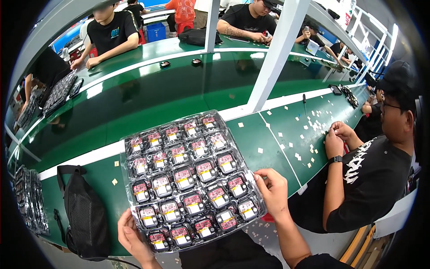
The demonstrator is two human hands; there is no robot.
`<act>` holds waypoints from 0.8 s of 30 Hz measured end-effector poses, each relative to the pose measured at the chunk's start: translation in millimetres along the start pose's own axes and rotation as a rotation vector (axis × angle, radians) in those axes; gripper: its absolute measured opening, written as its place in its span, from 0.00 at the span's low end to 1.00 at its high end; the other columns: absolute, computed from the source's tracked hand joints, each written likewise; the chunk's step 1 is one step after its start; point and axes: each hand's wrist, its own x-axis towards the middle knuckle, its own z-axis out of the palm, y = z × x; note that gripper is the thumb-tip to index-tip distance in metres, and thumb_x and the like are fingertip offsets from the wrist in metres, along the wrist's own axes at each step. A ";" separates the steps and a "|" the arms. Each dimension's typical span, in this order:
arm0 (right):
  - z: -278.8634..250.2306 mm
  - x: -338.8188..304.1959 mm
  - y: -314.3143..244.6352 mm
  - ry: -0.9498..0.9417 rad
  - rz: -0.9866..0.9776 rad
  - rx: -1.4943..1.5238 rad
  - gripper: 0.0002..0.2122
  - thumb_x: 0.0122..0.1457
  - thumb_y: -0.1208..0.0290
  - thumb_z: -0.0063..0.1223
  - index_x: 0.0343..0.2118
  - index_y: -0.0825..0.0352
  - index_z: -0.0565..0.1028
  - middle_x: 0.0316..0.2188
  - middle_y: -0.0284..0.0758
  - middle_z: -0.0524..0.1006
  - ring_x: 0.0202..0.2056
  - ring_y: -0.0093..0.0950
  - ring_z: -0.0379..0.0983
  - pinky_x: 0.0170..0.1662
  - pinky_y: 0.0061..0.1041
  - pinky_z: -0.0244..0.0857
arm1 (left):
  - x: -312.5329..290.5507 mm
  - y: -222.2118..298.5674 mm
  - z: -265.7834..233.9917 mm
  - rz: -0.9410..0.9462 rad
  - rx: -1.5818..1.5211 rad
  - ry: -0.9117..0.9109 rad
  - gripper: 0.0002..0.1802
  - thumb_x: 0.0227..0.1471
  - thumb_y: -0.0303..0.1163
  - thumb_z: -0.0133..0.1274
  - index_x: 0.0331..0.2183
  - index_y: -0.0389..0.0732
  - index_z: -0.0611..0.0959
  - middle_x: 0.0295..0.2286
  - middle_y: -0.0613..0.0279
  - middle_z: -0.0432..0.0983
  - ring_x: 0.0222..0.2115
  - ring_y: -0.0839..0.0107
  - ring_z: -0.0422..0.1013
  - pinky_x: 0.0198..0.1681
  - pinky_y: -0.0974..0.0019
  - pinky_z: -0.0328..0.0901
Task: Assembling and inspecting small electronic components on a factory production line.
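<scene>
A clear plastic blister tray [127,154] hangs tilted in front of me, over the near bench edge, with both my hands on it. Rows of small black square housings [183,177] fill its pockets, most showing a red circuit board, a pale block and a yellow strip. My left hand [132,236] grips the near left corner, its fingers partly under the tray. On the right edge, my right hand [273,190] is closed with thumb above and fingertips curled at the rim. The undersides of the tray and of some fingers are hidden.
A black bag [85,213] lies left of the tray, beside stacked trays [30,201]. A white post [278,58] rises beyond the bench. At right, a co-worker [371,175] sits near scattered pale squares [318,123] and a screwdriver [304,98]. Two housings lie on the green belt [134,105].
</scene>
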 end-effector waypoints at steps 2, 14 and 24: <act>-1.5 -0.8 -3.3 -0.002 0.009 -0.015 0.04 0.61 0.76 0.60 0.36 0.71 0.80 0.28 0.37 0.79 0.20 0.21 0.70 0.25 0.22 0.64 | -1.9 -1.4 -4.1 -0.004 -0.034 -0.018 0.37 0.69 0.54 0.41 0.53 0.23 0.72 0.45 0.45 0.76 0.46 0.64 0.75 0.53 0.61 0.68; 1.5 0.5 -4.3 0.009 0.009 -0.044 0.04 0.60 0.76 0.61 0.35 0.71 0.80 0.28 0.37 0.79 0.20 0.21 0.69 0.25 0.22 0.63 | -1.6 -0.9 -5.2 0.011 0.002 -0.034 0.33 0.71 0.49 0.39 0.53 0.23 0.72 0.44 0.45 0.77 0.46 0.63 0.75 0.51 0.63 0.68; 3.6 -0.5 -1.1 0.032 -0.044 -0.014 0.04 0.60 0.79 0.61 0.36 0.72 0.80 0.25 0.32 0.76 0.19 0.15 0.64 0.23 0.20 0.57 | -1.5 0.1 -6.6 0.003 -0.028 -0.071 0.30 0.72 0.46 0.37 0.53 0.24 0.73 0.46 0.47 0.76 0.49 0.65 0.73 0.56 0.61 0.65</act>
